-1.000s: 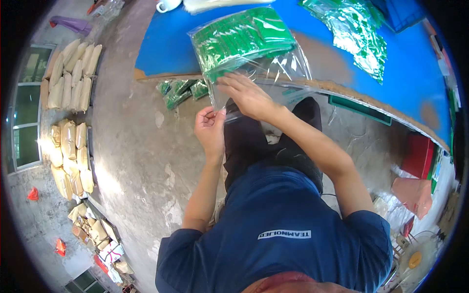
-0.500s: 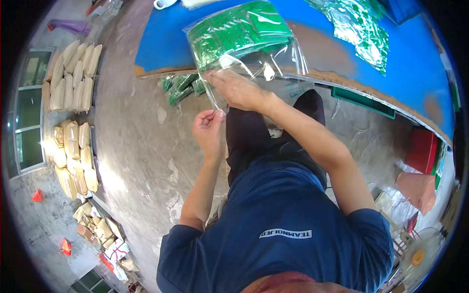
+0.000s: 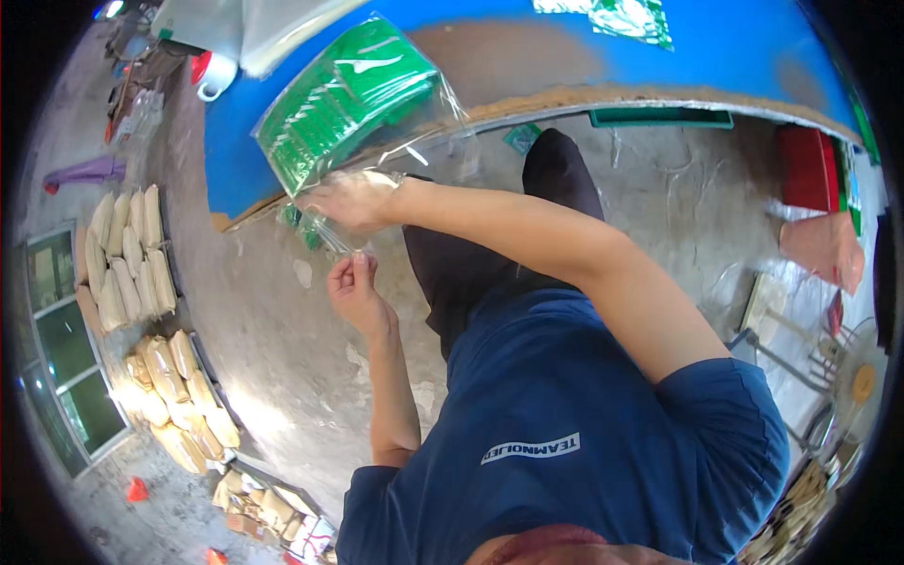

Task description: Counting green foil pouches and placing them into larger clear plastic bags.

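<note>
A clear plastic bag (image 3: 452,155) filled with green flat packets (image 3: 353,99) lies tilted across the left front edge of the blue table. My right hand (image 3: 348,200) reaches across to the bag's near side, its fingers blurred and partly covered by shiny film. I cannot make out whether they grip the plastic or only press on it. Just below, my left hand (image 3: 358,287) is closed in a pinch at the end of a stretched strip of the bag's clear film.
The blue table (image 3: 697,85) carries a white mug (image 3: 217,75), clear plastic sheets (image 3: 282,33) and more green packets (image 3: 640,21). Beneath its edge are a green tray (image 3: 659,118) and a red box (image 3: 807,169). Wrapped bundles (image 3: 127,254) line the left; a fan (image 3: 859,384) stands right.
The bag of green packets and both my hands have shifted left in view, and the bag is turned more steeply. My right hand has moved down over the bag's near edge. The view has swung too.
</note>
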Available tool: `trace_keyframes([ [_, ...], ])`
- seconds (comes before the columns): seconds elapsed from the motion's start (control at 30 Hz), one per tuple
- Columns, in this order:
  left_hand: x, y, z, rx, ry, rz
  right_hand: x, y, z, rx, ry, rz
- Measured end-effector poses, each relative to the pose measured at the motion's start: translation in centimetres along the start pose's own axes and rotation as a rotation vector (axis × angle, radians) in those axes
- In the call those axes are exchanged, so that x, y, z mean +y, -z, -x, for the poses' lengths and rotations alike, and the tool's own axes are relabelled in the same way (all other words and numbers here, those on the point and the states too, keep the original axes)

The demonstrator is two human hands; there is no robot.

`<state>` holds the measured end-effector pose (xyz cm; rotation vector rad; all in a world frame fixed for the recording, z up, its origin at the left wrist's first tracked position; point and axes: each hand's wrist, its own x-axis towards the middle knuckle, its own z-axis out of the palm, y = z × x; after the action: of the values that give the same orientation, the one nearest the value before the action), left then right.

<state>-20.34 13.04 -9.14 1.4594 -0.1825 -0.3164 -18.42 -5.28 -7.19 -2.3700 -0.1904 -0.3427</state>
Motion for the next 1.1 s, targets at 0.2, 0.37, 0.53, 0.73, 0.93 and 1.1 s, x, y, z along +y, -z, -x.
trace_keyframes([
  [0.2, 0.1, -0.6, 0.2, 0.007, -0.002, 0.005, 0.2, 0.7, 4.0, 0.245, -0.012, 0.275],
  [0.37, -0.4, -1.3, 1.3, 0.006, 0.085, 0.039, 0.5, 5.5, 11.3, 0.398, -0.354, 0.723],
  [0.53, -0.6, -0.1, 1.6, -0.031, 0.185, 0.08, 0.1, 5.4, 11.2, 0.258, -0.197, 0.375],
  [0.73, -0.4, -0.3, 1.7, -0.059, 0.14, 0.153, -1.7, 2.3, 9.0, 0.127, 0.029, -0.199],
  [0.93, 0.0, 1.8, 1.7, -0.086, 0.115, 0.023, -2.4, 1.7, 7.1, -0.016, 0.015, -0.203],
  [1.1, 5.1, -1.3, -6.3, -0.117, -0.139, -0.011, -3.5, 4.8, 7.6, -0.108, -0.095, -0.12],
])
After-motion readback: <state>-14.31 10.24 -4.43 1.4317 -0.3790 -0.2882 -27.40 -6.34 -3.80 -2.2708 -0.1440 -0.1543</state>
